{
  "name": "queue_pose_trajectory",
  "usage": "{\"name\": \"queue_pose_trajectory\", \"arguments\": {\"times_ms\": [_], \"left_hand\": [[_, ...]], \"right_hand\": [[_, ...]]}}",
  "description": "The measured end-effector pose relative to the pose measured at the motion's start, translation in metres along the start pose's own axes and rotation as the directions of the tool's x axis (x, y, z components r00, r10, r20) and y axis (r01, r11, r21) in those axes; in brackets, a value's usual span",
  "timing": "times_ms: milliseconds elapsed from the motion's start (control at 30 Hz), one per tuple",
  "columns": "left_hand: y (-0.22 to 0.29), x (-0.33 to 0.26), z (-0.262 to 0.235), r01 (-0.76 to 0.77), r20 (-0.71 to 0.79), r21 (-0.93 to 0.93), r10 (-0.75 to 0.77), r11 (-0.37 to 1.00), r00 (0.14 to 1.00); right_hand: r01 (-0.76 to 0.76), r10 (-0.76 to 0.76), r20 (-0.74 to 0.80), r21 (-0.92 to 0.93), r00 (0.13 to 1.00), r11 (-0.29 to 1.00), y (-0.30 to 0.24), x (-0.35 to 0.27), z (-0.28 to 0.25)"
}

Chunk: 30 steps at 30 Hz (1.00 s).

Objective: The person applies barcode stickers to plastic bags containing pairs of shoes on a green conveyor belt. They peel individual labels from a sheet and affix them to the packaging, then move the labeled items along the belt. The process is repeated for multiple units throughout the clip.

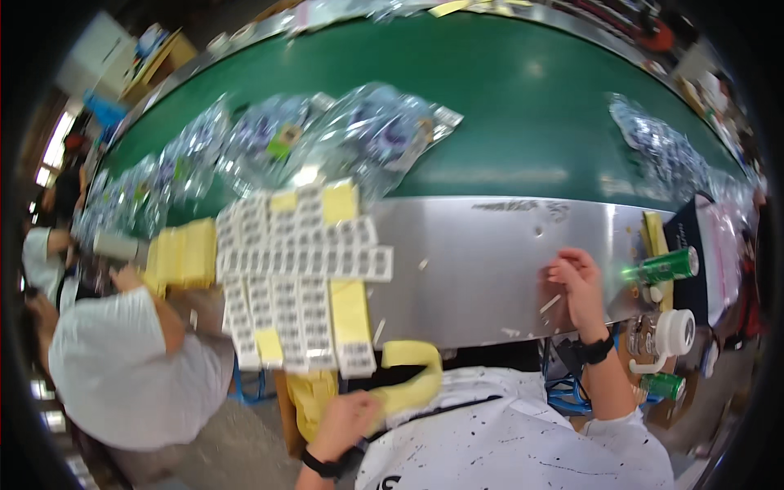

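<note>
My left hand [348, 423] is low in front of my body, closed on one end of a curled yellow paper strip [423, 382]. The strip loops up toward the table edge. My right hand [578, 287] hovers over the bare metal of the table, fingers loosely bent and a little apart, with nothing visible in them. Under it lies a thin white stick [550, 304]. To the left, sheets of barcode labels [306, 261] cover the table edge, with yellow pieces [350, 310] among them.
Clear bags of bluish items [384, 131] lie along the green belt [506, 98]. A yellow stack [181, 255] stands near a co-worker in white [139, 367] at left. Right of my hand are a green can [665, 266], a white-lidded jug [674, 333] and a dark box [688, 245].
</note>
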<state>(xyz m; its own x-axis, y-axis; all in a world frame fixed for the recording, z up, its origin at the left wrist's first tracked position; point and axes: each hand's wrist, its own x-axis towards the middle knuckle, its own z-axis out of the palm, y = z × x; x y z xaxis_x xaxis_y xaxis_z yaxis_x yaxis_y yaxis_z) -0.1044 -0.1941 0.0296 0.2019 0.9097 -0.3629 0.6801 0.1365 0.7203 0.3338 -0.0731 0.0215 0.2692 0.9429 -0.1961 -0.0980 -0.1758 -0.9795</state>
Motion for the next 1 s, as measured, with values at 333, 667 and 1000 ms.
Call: {"name": "queue_pose_trajectory", "arguments": {"times_ms": [333,667,1000], "left_hand": [[-0.314,-0.129,0.034,0.68,-0.36,-0.282,-0.732,0.677,0.579],[0.048,-0.008,-0.183,0.219,-0.109,-0.094,-0.229,0.971,0.967],[0.142,0.353,-0.175,-0.307,-0.173,0.683,0.556,0.662,0.813]], "right_hand": [[0.197,-0.196,-0.017,0.057,0.98,0.979,0.023,-0.023,0.007],[0.17,-0.169,-0.041,0.025,0.985,0.985,0.019,-0.019,0.008],[0.146,-0.143,-0.034,0.099,0.989,0.984,0.007,-0.019,-0.003]]}}
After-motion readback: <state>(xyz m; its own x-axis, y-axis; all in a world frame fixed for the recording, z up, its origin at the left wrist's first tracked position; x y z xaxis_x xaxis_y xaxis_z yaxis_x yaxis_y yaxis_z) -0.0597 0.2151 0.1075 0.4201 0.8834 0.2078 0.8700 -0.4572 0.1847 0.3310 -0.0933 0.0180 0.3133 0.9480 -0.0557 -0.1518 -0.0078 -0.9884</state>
